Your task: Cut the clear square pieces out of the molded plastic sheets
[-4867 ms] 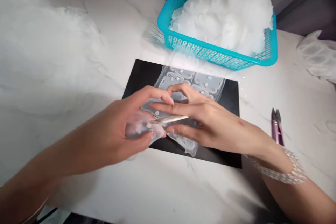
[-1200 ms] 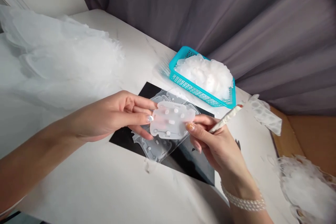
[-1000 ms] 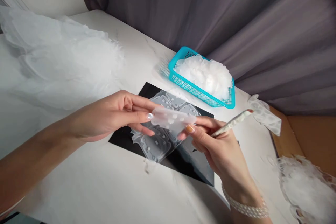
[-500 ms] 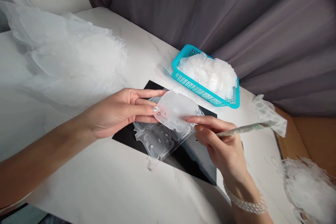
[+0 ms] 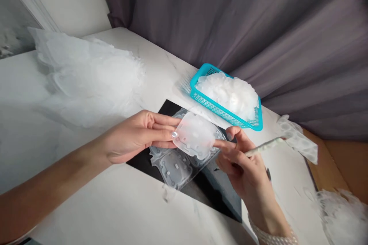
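My left hand [image 5: 143,134] pinches the left edge of a frosted translucent plastic piece [image 5: 195,136], rounded in outline with small holes and slots. At its right edge, a finger of my right hand [image 5: 243,160] touches the piece. The same hand keeps a slim tool with a pale, wrapped-looking handle [image 5: 266,146] between its fingers; the tool's other end is hidden by the hand. Below the piece, a clear plastic sheet with similar outlined shapes [image 5: 174,168] lies on a black mat [image 5: 224,195].
A turquoise basket [image 5: 220,113] heaped with whitish pieces stands behind the mat. On the left of the white table [image 5: 106,210] is a large stack of translucent sheets [image 5: 94,80]. To the right are a cut-out sheet scrap [image 5: 299,138], a cardboard box [image 5: 342,157] and a pile of scraps [image 5: 343,218].
The view has shifted, so everything sits lower. My right hand's fingers have changed position, with one finger now raised and another at the piece's right edge. The left hand keeps its pinch.
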`<state>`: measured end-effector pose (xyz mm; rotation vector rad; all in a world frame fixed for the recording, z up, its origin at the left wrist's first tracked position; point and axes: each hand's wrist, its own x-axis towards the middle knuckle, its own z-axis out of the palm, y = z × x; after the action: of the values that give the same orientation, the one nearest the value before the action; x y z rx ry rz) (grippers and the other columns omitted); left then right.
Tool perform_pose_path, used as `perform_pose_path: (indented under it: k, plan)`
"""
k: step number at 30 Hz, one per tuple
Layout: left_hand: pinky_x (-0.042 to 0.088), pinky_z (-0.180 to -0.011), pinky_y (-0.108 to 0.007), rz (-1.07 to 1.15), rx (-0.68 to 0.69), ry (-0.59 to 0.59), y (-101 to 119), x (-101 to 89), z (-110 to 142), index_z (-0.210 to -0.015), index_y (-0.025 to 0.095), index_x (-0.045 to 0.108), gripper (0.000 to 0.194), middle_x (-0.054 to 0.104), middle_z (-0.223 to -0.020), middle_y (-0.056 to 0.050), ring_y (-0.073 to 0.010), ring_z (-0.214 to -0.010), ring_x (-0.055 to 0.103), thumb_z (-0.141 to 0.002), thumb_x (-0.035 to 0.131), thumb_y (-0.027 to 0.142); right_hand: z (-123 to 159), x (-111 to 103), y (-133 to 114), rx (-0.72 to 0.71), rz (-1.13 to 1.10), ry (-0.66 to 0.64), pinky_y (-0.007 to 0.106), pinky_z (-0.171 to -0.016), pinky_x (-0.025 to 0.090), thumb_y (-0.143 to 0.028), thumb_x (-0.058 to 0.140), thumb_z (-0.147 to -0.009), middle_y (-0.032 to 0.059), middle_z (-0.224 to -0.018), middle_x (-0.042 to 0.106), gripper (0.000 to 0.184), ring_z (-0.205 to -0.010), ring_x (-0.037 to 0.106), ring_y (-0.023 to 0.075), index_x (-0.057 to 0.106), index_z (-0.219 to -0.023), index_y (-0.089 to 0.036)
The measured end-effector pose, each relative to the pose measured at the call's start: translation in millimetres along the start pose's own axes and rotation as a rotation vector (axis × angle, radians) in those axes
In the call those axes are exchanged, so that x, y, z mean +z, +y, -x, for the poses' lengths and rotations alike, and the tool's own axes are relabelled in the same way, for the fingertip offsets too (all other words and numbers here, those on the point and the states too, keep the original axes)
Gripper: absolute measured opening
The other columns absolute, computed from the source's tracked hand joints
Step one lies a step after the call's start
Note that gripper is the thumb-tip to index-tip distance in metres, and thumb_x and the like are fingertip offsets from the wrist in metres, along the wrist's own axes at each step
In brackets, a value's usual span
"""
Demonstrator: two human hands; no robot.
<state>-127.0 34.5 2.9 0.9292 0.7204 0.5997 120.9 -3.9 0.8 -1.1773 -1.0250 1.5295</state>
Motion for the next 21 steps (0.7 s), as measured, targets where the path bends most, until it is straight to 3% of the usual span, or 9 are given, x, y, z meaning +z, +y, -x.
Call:
perform_pose_path:
  k: [4, 8, 11, 14, 15, 16, 18, 21]
  plan:
    - [0.05, -0.104, -0.037, 0.019, -0.014, 0.033, 1, 3.1, 1, -0.128, 0.022, 0.064, 0.041, 0.071, -0.121, -0.009, -0.0223, -0.114, 0.066, -0.088, 0.067, 0.024, -3, 8, 2, 0.136, -0.036, -0.032, 0.024, -0.043, 0.011, -0.031, 0.068, -0.082, -0.0107, -0.052, 0.044, 0.042, -0.041, 0.011, 0.004, 0.055, -0.121, -0.024]
    - [0.049, -0.105, -0.035, 0.026, 0.012, 0.001, 1, 2.0, 2, -0.129, 0.021, 0.064, 0.044, 0.07, -0.124, -0.009, -0.0229, -0.116, 0.065, -0.086, 0.069, 0.025, -4, 15, 1, 0.146, 0.064, 0.0, 0.022, -0.043, 0.011, -0.039, 0.075, -0.078, -0.0134, -0.045, 0.024, 0.034, -0.043, 0.01, 0.0039, 0.067, -0.103, -0.017]
    - [0.042, -0.112, -0.036, -0.07, 0.043, 0.096, -1, -2.7, 1, -0.132, 0.023, 0.061, 0.049, 0.061, -0.138, -0.008, -0.0236, -0.13, 0.055, -0.085, 0.07, 0.033, -18, -1, -15, -0.116, 0.407, 0.273, 0.022, -0.042, 0.019, -0.043, 0.073, -0.08, -0.0088, -0.047, 0.036, 0.032, -0.042, 0.023, 0.0057, 0.07, -0.093, -0.014]
    - [0.033, -0.117, -0.036, -0.304, 0.119, 0.313, -5, -8.0, -4, -0.139, 0.022, 0.054, 0.058, 0.049, -0.149, -0.008, -0.0239, -0.138, 0.046, -0.086, 0.067, 0.041, -49, -39, -40, -0.597, 0.9, 0.764, 0.028, -0.056, 0.04, -0.04, 0.064, -0.086, 0.0048, -0.067, 0.065, 0.032, -0.056, 0.055, 0.0152, 0.073, -0.103, -0.013]
    - [0.031, -0.117, -0.036, -0.388, 0.146, 0.376, -7, -9.5, -6, -0.141, 0.021, 0.052, 0.06, 0.047, -0.151, -0.008, -0.0245, -0.138, 0.045, -0.087, 0.065, 0.043, -62, -53, -48, -0.669, 1.067, 0.877, 0.032, -0.064, 0.044, -0.036, 0.058, -0.09, 0.0098, -0.077, 0.07, 0.032, -0.066, 0.062, 0.0198, 0.073, -0.105, -0.013]
    - [0.032, -0.117, -0.037, -0.463, 0.17, 0.426, -9, -11.0, -8, -0.142, 0.02, 0.051, 0.061, 0.046, -0.151, -0.008, -0.0256, -0.138, 0.046, -0.087, 0.063, 0.045, -74, -66, -54, -0.655, 1.242, 0.899, 0.035, -0.07, 0.045, -0.032, 0.053, -0.092, 0.0133, -0.084, 0.073, 0.032, -0.073, 0.066, 0.0238, 0.073, -0.108, -0.013]
    - [0.038, -0.112, -0.038, -0.61, 0.189, 0.492, -14, -14.3, -12, -0.143, 0.02, 0.05, 0.062, 0.051, -0.148, -0.009, -0.0283, -0.132, 0.052, -0.088, 0.059, 0.048, -94, -85, -57, -0.582, 1.472, 0.766, 0.037, -0.075, 0.046, -0.028, 0.053, -0.09, 0.0184, -0.098, 0.075, 0.035, -0.085, 0.069, 0.0295, 0.071, -0.116, -0.013]
    - [0.046, -0.101, -0.036, -0.828, 0.207, 0.519, -21, -21.7, -18, -0.14, 0.018, 0.054, 0.059, 0.058, -0.14, -0.011, -0.0292, -0.12, 0.062, -0.089, 0.053, 0.047, -94, -91, -45, -0.535, 1.525, 0.631, 0.036, -0.077, 0.045, -0.029, 0.057, -0.088, 0.0216, -0.111, 0.072, 0.041, -0.092, 0.069, 0.0313, 0.069, -0.122, -0.01]
